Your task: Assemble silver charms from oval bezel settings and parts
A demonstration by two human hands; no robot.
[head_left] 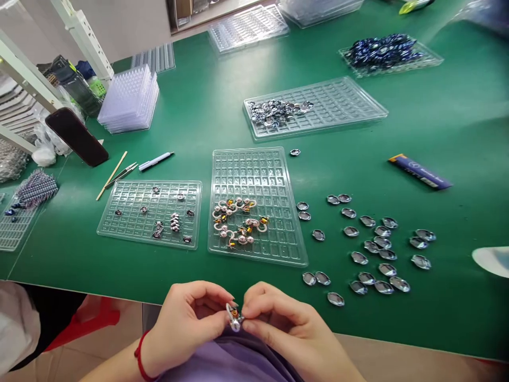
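Observation:
Close to my body, just off the table's front edge, my left hand (199,313) pinches a small part with a pale curved band, a silver dome and an orange piece (234,317) between thumb and fingers. From the other side my right hand (278,318) is closed, thumb and forefinger tips at the same part; whether they grip it or a tinier piece is hidden. Similar banded parts (238,223) lie in a pile on the clear middle tray (262,175). On the clear left tray (127,201) sit several small dark and silver pieces (175,222).
Many oval silver shells (367,278) are scattered at right. Farther back are a tray of shiny pieces (274,112), dark blue pieces (382,52) and a blue-orange tube (420,171). Tweezers (122,174), a stick (111,176), a pen (156,161) and a phone (76,135) lie left.

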